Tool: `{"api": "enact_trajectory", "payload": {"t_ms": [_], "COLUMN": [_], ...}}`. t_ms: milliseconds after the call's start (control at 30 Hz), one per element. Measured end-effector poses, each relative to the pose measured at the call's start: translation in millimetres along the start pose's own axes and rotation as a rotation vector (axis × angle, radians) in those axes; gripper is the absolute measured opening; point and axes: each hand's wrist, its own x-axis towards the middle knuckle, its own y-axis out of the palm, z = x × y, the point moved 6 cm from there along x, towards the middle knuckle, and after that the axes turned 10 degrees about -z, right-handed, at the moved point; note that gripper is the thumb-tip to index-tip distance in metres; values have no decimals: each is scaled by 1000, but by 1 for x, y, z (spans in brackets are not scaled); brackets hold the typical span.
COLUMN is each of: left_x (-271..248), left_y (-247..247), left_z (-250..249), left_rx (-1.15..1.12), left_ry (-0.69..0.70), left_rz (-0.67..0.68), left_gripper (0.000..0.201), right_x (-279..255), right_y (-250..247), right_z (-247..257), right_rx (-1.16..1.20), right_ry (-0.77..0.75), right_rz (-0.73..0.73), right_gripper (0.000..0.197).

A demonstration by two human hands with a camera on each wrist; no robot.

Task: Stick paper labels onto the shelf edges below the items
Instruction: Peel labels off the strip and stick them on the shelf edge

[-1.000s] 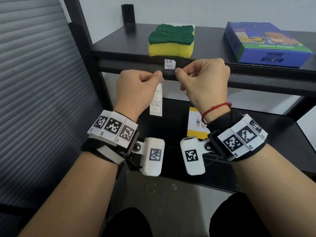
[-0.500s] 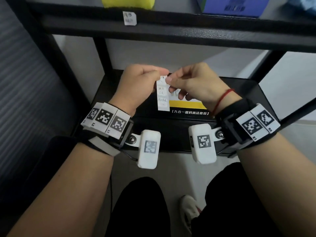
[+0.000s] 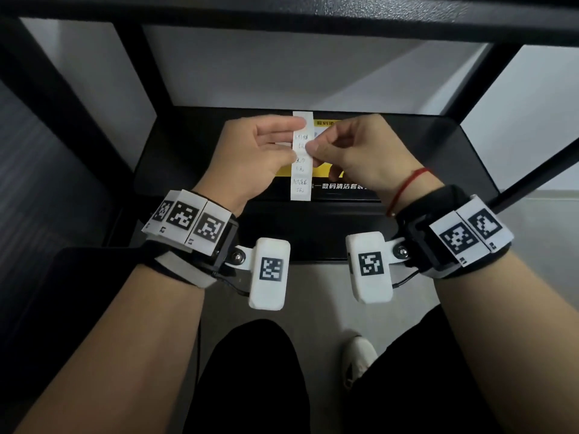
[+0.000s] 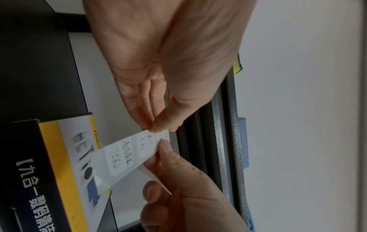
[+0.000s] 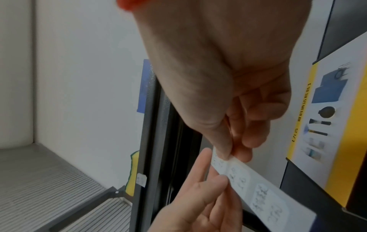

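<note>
A white label strip (image 3: 301, 158) with handwritten labels stands upright between both hands, in front of the lower shelf (image 3: 175, 151). My left hand (image 3: 297, 136) pinches its upper part between thumb and fingers. My right hand (image 3: 313, 148) pinches the strip at the upper written label, thumb on the front. The left wrist view has the strip (image 4: 123, 158) hanging from the left hand (image 4: 157, 127). In the right wrist view the right hand (image 5: 228, 155) grips the strip (image 5: 258, 188). One label (image 5: 141, 180) is stuck on the upper shelf edge (image 5: 152, 141), below the sponge (image 5: 133, 172).
A black-and-yellow cleaning-kit box (image 3: 338, 186) lies on the lower shelf behind the hands. The upper shelf edge (image 3: 282, 17) runs across the top of the head view. A blue box (image 5: 145, 86) sits on the upper shelf. My legs and one shoe (image 3: 357, 358) are below.
Both hands came down from the upper shelf edge to the front of the lower shelf, and the head view dropped with them. The strip now stands upright between both hands.
</note>
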Motion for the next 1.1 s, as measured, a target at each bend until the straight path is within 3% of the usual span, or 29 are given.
{"api": "enact_trajectory", "payload": {"t_ms": [133,267,367,533,733,1100], "left_x": [1,3,5,8,12,24], "left_y": [-3,0,5,10,17,36], "left_z": [2,6,6,6,1,-3], "left_rx": [13,-26,-40,-47,-44,-75], "left_ry": [0,-20,-40,-72,-57,-84], "left_rz": [8,20,31,19,42,39], "left_gripper": [47,47,48,62,63,44], "right_x": [0,-4,-5,-3,2,9], "right_y": [3,-4,-7,-9,-17,-32], "right_z": [6,10,11,7,7,2], "right_rx": [-18,-64,-133,-166,-222,-202], "right_ry": [-82,-228,-299,-312,-366,-398], "right_rz": [-59,-138,-152,-153,-227,-309], "right_gripper": [16,31,31,30,28,20]}}
